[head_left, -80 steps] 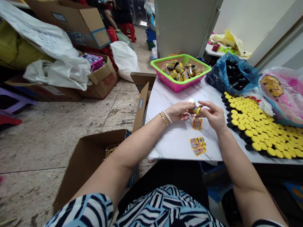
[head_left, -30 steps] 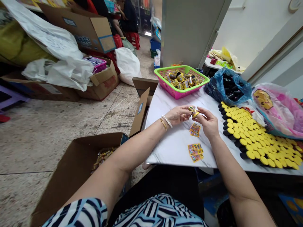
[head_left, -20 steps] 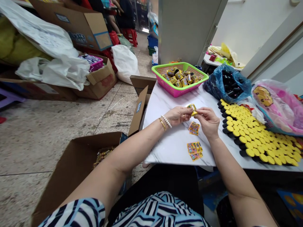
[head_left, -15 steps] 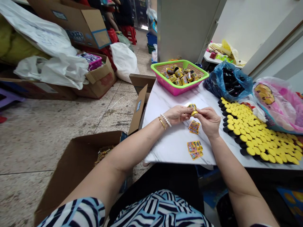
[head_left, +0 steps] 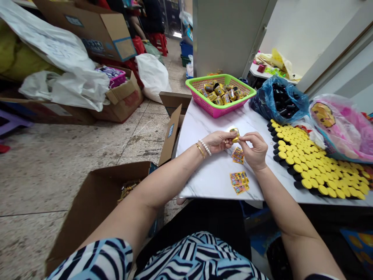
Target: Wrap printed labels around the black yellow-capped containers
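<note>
So I'm watching this from afar through the head cam, and my left hand (head_left: 219,141) is pinching a little yellow cylinder (head_left: 234,135) between thumb and fingers, just above the white table (head_left: 204,175). My right hand (head_left: 255,151) is bringing thumb and forefinger together at the cylinder's right edge (it's showing up too tiny for me to tell if they're gripping it or only touching). A small batch of printed stickers (head_left: 238,154) is lying right below the cylinder, beside the right hand, and a second batch (head_left: 239,182) is sitting nearer the table's front edge. Farther back, a pink basket with a green rim (head_left: 205,109) is holding a heap of similar yellow cylinders (head_left: 219,99), tilted every which way. Over on the right, black pieces with yellow tops (head_left: 317,163) are standing packed in rows, with a blue plastic bag (head_left: 260,103) of black pieces slumping behind them and a pinkish clear bag (head_left: 346,126) resting next to that
</note>
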`<state>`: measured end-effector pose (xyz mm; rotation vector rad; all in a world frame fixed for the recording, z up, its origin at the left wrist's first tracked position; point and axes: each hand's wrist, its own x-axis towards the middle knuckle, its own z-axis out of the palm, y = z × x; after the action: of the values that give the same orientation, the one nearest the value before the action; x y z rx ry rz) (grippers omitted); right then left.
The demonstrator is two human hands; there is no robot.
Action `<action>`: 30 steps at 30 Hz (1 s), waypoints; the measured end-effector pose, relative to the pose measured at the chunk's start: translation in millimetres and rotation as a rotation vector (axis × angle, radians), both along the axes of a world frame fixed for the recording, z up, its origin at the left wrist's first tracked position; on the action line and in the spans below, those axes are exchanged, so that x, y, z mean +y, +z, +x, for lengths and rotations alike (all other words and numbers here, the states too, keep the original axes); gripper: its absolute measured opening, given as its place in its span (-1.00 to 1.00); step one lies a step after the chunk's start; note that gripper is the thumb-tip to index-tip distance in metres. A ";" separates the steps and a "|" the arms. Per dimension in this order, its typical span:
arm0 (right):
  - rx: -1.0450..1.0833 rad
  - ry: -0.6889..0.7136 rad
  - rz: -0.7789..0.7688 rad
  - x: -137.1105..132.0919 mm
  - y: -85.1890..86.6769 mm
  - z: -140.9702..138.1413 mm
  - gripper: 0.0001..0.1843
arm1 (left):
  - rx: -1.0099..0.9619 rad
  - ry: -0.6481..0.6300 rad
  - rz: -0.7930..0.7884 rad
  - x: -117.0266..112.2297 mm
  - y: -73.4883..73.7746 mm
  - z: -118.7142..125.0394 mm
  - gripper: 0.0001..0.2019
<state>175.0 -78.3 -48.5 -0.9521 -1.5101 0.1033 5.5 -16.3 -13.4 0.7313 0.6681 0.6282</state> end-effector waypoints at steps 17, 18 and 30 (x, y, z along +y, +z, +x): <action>0.326 0.135 -0.230 12.9 -13.1 -2.6 -0.67 | -0.015 0.153 0.084 2.0 1.7 -3.0 -0.88; 0.354 0.176 -0.288 15.3 -15.1 -4.3 -0.61 | -0.021 0.151 0.085 1.9 1.9 -2.9 -0.88; 0.287 0.160 -0.224 4.7 -5.5 -12.4 -0.73 | -0.085 -0.033 0.111 5.0 3.4 -10.2 -0.74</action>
<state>162.6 -73.7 -54.0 -0.9465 -1.3225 0.5128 -4.7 -11.2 -10.0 0.8130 0.5452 0.6666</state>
